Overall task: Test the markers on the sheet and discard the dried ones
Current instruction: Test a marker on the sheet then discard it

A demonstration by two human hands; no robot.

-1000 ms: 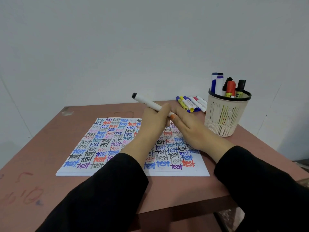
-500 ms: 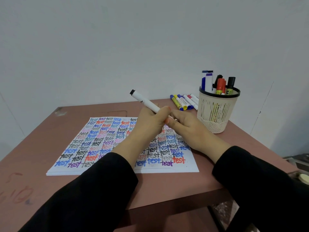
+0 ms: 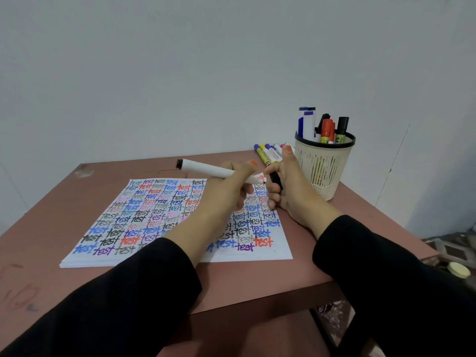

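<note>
Marker [image 3: 206, 169], white, uncapped: gripped in the left hand [image 3: 226, 184], fingers [image 3: 244, 169] curled round its front half, held above the far right part of the sheet [image 3: 154, 215] on the desk [image 3: 51, 228]. Long axis runs from the black butt at far left down to the tip at right, which sits just beside the right hand [image 3: 291, 184]; that hand's fingers close round a black piece, seemingly the cap [image 3: 276, 180]. Tip off the paper, sheet directly below; the left hand is judged the one to lower it.
</note>
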